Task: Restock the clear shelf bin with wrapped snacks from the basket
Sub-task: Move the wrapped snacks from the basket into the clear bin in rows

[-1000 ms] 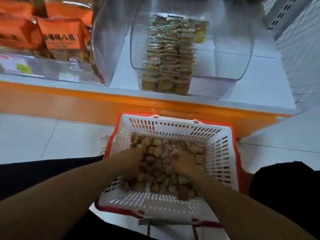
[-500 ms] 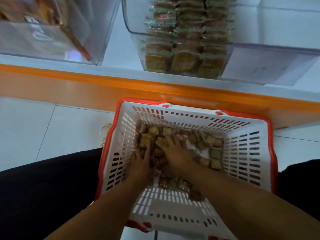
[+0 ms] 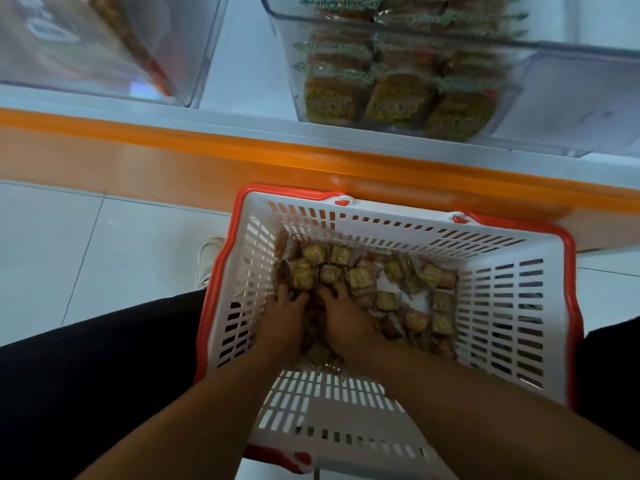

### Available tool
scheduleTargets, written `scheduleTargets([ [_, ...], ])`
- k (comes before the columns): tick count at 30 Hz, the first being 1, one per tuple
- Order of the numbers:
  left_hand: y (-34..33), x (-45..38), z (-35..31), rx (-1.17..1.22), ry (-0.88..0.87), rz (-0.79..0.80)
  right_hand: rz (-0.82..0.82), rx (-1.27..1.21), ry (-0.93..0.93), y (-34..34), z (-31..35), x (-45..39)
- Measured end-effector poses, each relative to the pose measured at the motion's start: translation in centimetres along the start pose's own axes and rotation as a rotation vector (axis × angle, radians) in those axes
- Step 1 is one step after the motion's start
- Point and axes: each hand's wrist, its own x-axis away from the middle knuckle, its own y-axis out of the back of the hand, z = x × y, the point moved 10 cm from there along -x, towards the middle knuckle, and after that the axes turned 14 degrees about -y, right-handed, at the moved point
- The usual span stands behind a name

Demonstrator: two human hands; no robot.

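Observation:
A white basket with a red rim point(image 3: 569, 306) stands on the floor in front of me. Small wrapped snacks point(image 3: 386, 299) cover its far half. My left hand point(image 3: 284, 322) and my right hand point(image 3: 343, 318) lie palm down side by side in the left part of the pile. Their fingers curl into a clump of snacks gathered between them. Above, on the shelf, the clear bin point(image 3: 554, 95) holds rows of the same snacks point(image 3: 398, 98) stacked at its left; its right part shows no snacks.
A second clear bin point(image 3: 104, 46) with orange packs sits at the upper left on the shelf. The shelf's orange front edge point(image 3: 311, 161) runs just beyond the basket. White floor tiles point(image 3: 86, 254), a light shoe point(image 3: 207, 258) and my dark trouser legs point(image 3: 86, 375) flank the basket.
Both hands have come together toward the left of the basket, pulling snacks into a clump between them. The view has tipped down and closer to the basket.

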Motion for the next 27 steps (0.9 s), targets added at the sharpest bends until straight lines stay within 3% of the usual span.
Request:
scheduleTargets([
  [3, 0.8, 0.2, -0.2, 0.004, -0.028, -0.073, 0.053, -0.079, 0.049, 0.8, 0.0, -0.1],
  [6, 1.9, 0.6, -0.5, 0.104, -0.07, -0.161, 0.094, -0.314, 0.059, 2.9, -0.4, 0.1],
  [12, 6.6, 1.6, -1.3, 0.615, -0.018, -0.322, 0.246, -0.422, 0.005, 9.0, -0.7, 1.9],
  [17, 13.4, 3.0, -6.4, 1.031, -0.172, -0.106, 0.188, -0.491, 0.044, 18.0, 0.9, 7.7],
  [21, 20.2, 5.6, -10.9, 1.092, -0.231, 0.114, 0.092, -0.701, 0.101, 26.7, 2.2, 14.9],
  [24, 25.9, 8.9, -14.6, 1.126, -0.357, 0.244, 0.095, -0.853, 0.239, 32.9, 3.6, 21.4],
  [27, 30.6, 12.6, -17.8, 1.212, -0.472, 0.257, 0.106, -0.941, 0.459, 37.6, 4.8, 27.7],
])
